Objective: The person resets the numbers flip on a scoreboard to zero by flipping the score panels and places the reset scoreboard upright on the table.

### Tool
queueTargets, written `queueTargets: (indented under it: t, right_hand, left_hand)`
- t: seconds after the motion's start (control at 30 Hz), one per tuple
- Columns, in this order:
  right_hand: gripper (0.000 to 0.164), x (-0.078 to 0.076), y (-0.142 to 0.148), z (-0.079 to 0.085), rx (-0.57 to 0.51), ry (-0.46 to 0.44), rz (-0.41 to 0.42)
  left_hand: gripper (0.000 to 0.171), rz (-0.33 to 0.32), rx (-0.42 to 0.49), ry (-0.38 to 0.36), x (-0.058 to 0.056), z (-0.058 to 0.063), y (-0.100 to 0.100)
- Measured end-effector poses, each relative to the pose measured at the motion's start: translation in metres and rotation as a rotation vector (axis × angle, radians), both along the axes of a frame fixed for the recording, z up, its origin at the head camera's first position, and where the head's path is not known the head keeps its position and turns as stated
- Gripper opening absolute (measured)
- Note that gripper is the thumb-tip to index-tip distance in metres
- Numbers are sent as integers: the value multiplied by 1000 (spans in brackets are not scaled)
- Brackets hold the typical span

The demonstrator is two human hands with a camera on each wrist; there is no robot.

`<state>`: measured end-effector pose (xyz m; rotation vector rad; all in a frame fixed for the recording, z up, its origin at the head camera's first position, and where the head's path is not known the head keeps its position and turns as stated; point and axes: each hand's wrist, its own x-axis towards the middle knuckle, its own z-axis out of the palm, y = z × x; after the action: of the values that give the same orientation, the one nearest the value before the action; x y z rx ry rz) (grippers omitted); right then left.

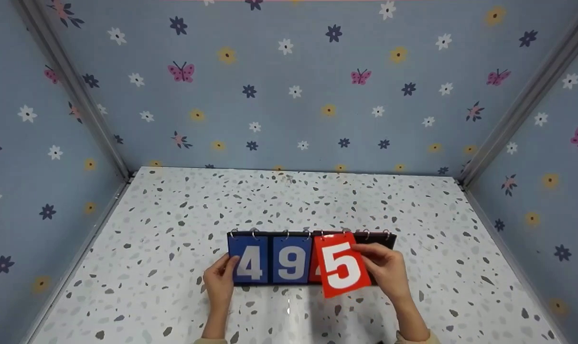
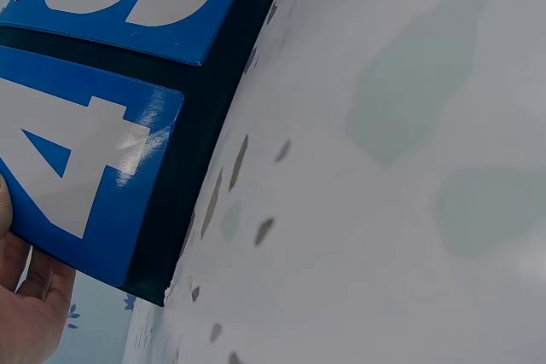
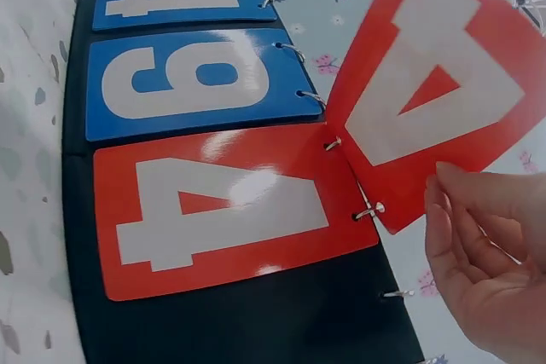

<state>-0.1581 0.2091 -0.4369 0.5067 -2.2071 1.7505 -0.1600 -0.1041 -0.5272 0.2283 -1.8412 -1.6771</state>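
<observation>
A flip scoreboard (image 1: 271, 258) with a black backing stands on the speckled table. Its blue cards read 4 (image 1: 251, 267) and 9 (image 1: 291, 263). My left hand (image 1: 219, 279) grips the board's left edge, thumb on the blue 4 card. With thumb and fingers, my right hand (image 1: 389, 272) pinches a red card (image 1: 326, 282), which swings out tilted from its rings and shows a white 5 in the head view. The right wrist view shows a white 4 on this lifted card (image 3: 503, 138), and another red 4 card (image 3: 205, 253) lying flat against the backing.
Metal rings (image 1: 367, 234) run along the board's top edge. A bare black panel (image 3: 256, 321) lies right of the red cards. Flower-patterned walls (image 1: 289, 95) enclose the speckled tabletop (image 1: 174, 205) at the back and both sides.
</observation>
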Motion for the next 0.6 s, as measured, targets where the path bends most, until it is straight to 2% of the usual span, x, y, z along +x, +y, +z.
queueTargets:
  t: [0.13,0.3,0.47,0.6]
  right_hand:
    - [16,-3,-8,14,9,148,-67]
    - [13,-15,-12,22,-29,278,-91]
    - [11,-27,-15,25,-35,311,-133]
    - [10,-36,-17,30,11,311,-189]
  left_hand:
    - [15,-4,-3,6,0,0,0]
    - [15,-12,-2,9,0,-1,-1]
    - [13,-7,-15,28,-1,-2,-1]
    - [13,-11,-11,31,-1,-1,0]
